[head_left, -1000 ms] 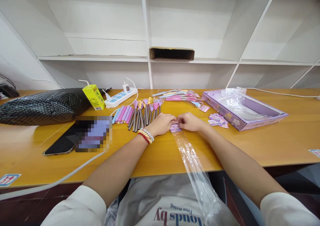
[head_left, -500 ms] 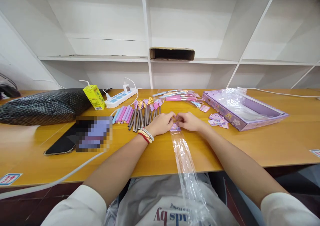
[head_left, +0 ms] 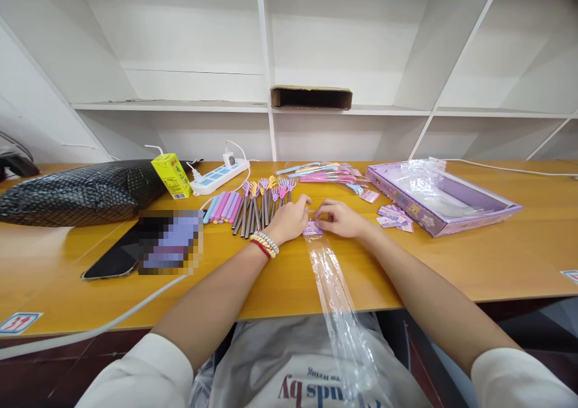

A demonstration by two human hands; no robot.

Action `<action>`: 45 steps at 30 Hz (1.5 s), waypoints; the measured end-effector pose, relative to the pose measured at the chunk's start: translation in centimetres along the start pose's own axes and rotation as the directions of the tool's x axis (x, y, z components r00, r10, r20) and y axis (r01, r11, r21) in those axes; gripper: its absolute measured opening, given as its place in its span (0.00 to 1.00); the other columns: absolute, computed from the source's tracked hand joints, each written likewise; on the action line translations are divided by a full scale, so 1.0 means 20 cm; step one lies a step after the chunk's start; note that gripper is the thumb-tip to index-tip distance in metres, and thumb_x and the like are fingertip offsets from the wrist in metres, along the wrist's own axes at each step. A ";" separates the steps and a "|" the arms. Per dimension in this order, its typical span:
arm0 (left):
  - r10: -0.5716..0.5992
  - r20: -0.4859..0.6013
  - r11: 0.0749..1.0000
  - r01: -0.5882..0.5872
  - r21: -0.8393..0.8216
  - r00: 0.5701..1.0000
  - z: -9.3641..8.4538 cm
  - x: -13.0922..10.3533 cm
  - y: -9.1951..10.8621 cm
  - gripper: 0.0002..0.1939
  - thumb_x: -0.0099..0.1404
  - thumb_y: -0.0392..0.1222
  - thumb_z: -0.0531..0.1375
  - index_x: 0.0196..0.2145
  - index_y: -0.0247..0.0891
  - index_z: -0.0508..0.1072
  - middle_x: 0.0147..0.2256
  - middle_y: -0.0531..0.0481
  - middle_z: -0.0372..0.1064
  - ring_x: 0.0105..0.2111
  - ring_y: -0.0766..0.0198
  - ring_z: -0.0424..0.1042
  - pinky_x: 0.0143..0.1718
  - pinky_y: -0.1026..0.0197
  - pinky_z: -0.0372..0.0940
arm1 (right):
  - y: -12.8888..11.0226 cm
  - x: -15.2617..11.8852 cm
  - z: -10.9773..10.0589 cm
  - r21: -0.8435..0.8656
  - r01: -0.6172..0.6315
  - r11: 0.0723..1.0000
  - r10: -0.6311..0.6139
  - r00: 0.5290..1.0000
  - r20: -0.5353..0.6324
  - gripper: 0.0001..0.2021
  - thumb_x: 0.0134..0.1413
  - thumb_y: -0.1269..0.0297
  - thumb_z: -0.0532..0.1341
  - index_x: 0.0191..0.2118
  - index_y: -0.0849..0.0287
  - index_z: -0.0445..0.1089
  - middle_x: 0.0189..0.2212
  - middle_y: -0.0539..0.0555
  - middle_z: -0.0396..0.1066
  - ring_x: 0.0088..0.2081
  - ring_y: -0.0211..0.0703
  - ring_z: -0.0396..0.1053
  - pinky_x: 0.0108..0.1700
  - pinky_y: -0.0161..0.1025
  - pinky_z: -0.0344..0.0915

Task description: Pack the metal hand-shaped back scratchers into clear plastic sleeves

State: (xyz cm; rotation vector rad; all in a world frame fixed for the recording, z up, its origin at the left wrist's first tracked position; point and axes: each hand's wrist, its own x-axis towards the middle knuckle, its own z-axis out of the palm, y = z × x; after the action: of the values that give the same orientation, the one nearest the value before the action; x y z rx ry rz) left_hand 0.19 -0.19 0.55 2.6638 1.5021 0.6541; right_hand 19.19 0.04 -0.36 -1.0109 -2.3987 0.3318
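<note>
A long, narrow bag (head_left: 332, 281) of clear, crinkled, shiny plastic runs across the smooth wood-grain table (head_left: 271, 287) and over its front edge. At its far end, a small, flat, purple printed card (head_left: 312, 230) lies between the left hand (head_left: 290, 221) and right hand (head_left: 342, 219). The right thumb touches the card; whether either hand is clamped on it cannot be told.

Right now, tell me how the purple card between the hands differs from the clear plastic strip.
The purple card is printed and coloured; the plastic strip is see-through and shiny. The purple card is short; the plastic strip is far longer. The purple card sits over the table, while the plastic strip runs past its near edge. Both are in front of the person.
</note>
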 end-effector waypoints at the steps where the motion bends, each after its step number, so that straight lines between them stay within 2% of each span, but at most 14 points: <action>1: 0.007 0.008 1.000 -0.007 -0.006 1.000 0.00 0.00 0.00 0.15 0.65 0.38 0.45 0.49 0.38 0.61 0.32 0.45 0.71 0.34 0.55 0.72 0.36 0.57 0.63 | 0.00 0.00 0.00 -0.010 -0.007 1.000 0.007 1.000 0.016 0.09 0.51 0.64 0.59 0.38 0.59 0.72 0.37 0.55 0.66 0.38 0.40 0.65 0.44 0.38 0.59; 6: 0.071 0.027 0.996 -0.069 -0.061 0.997 0.03 0.00 -0.01 0.15 0.66 0.40 0.44 0.47 0.39 0.64 0.30 0.47 0.71 0.32 0.57 0.71 0.37 0.57 0.62 | 0.01 0.00 0.00 -0.036 -0.017 0.999 0.019 0.998 0.065 0.12 0.51 0.60 0.60 0.40 0.59 0.72 0.37 0.55 0.66 0.37 0.40 0.64 0.43 0.38 0.59; 9: 0.074 -0.003 0.981 -0.074 -0.177 0.997 0.03 0.00 -0.01 0.14 0.66 0.40 0.45 0.45 0.39 0.65 0.30 0.48 0.71 0.32 0.59 0.71 0.36 0.59 0.62 | 0.01 0.00 0.00 -0.011 -0.025 1.000 0.026 0.996 0.089 0.11 0.51 0.60 0.60 0.38 0.60 0.73 0.35 0.55 0.67 0.33 0.37 0.64 0.40 0.36 0.59; 14: 0.017 -0.008 0.910 -0.019 -0.414 1.000 0.03 0.02 -0.02 0.12 0.65 0.39 0.46 0.42 0.37 0.66 0.28 0.50 0.70 0.29 0.64 0.69 0.33 0.61 0.62 | -0.01 0.00 -0.01 0.033 -0.057 0.998 0.054 0.995 0.085 0.16 0.46 0.56 0.64 0.39 0.62 0.71 0.34 0.54 0.69 0.33 0.38 0.64 0.38 0.35 0.58; 21: -0.033 0.062 0.837 0.061 -0.543 0.998 0.05 0.03 -0.02 0.11 0.63 0.38 0.48 0.42 0.36 0.66 0.29 0.49 0.72 0.29 0.64 0.70 0.32 0.62 0.63 | -0.02 0.01 -0.01 0.024 -0.069 0.997 0.067 0.994 0.088 0.15 0.42 0.56 0.66 0.33 0.62 0.69 0.29 0.51 0.68 0.28 0.35 0.61 0.32 0.33 0.56; 29: 0.074 0.091 0.896 -0.026 -0.443 0.993 0.04 0.01 -0.01 0.15 0.63 0.44 0.51 0.46 0.38 0.65 0.31 0.50 0.72 0.30 0.63 0.70 0.33 0.61 0.62 | -0.01 0.01 -0.01 -0.040 -0.088 0.995 0.090 0.994 0.056 0.12 0.44 0.59 0.64 0.28 0.62 0.65 0.25 0.50 0.65 0.26 0.33 0.58 0.30 0.32 0.52; 37: 0.153 0.019 0.958 -0.144 -0.249 0.988 0.03 0.00 -0.01 0.20 0.66 0.41 0.47 0.55 0.38 0.59 0.31 0.47 0.72 0.34 0.58 0.71 0.38 0.58 0.62 | -0.01 0.02 0.00 -0.022 -0.125 0.992 0.126 0.991 0.043 0.09 0.51 0.61 0.59 0.28 0.62 0.65 0.23 0.50 0.65 0.25 0.33 0.58 0.29 0.32 0.52; 41: 0.167 0.028 0.967 -0.158 -0.198 0.986 0.03 -0.01 0.00 0.20 0.66 0.41 0.46 0.55 0.39 0.58 0.32 0.47 0.72 0.35 0.56 0.72 0.38 0.57 0.63 | 0.00 0.02 0.00 -0.037 -0.127 0.991 0.129 0.991 0.036 0.08 0.52 0.64 0.57 0.27 0.62 0.66 0.23 0.51 0.66 0.25 0.33 0.58 0.30 0.32 0.52; 45: 0.161 0.037 0.968 -0.150 -0.199 0.986 0.03 -0.01 -0.01 0.20 0.65 0.42 0.47 0.55 0.39 0.58 0.33 0.46 0.72 0.35 0.55 0.72 0.36 0.58 0.63 | 0.00 0.01 0.00 -0.044 -0.131 0.990 0.130 0.991 -0.019 0.08 0.54 0.65 0.55 0.28 0.62 0.66 0.24 0.51 0.67 0.26 0.34 0.59 0.30 0.32 0.52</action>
State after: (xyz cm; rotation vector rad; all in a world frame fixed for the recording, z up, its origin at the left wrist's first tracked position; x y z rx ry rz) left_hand 0.16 -0.13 -0.10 2.6427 1.1577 0.6923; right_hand 18.96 0.17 -0.23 -1.1896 -2.3410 0.3156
